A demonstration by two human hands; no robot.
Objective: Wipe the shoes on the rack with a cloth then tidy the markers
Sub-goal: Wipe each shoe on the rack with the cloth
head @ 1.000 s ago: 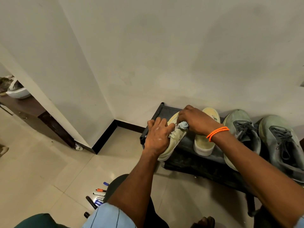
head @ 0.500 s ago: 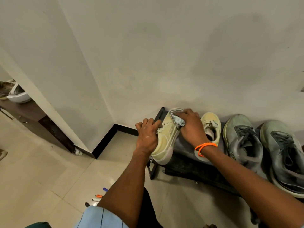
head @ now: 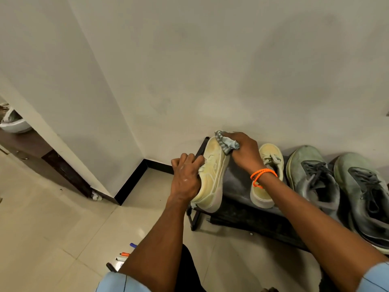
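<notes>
the left hand (head: 185,180) grips the left yellow shoe (head: 212,175) at its laces, fingers curled over the upper, and holds it tilted on its side at the left end of the black rack (head: 235,182). the right hand (head: 245,151) pinches a bunched grey-blue cloth (head: 226,142) between thumb and curled fingers and presses it on the toe of that shoe, close to the wall (head: 210,70). an orange band (head: 262,174) circles the right wrist. the second yellow shoe (head: 268,178) stands flat on the rack just right of the right wrist, toe to the wall. further right sit two grey shoes side by side, the nearer one (head: 311,178) beside the yellow shoe and the other (head: 366,192) at the frame's edge, both dusty with dark laces. the markers (head: 123,257) lie on the tiled floor (head: 52,228) at the lower left, well apart from the rack, partly hidden by the left forearm; blue, orange, white and black ones show. a white bowl (head: 14,123) sits on a dark shelf far left.
</notes>
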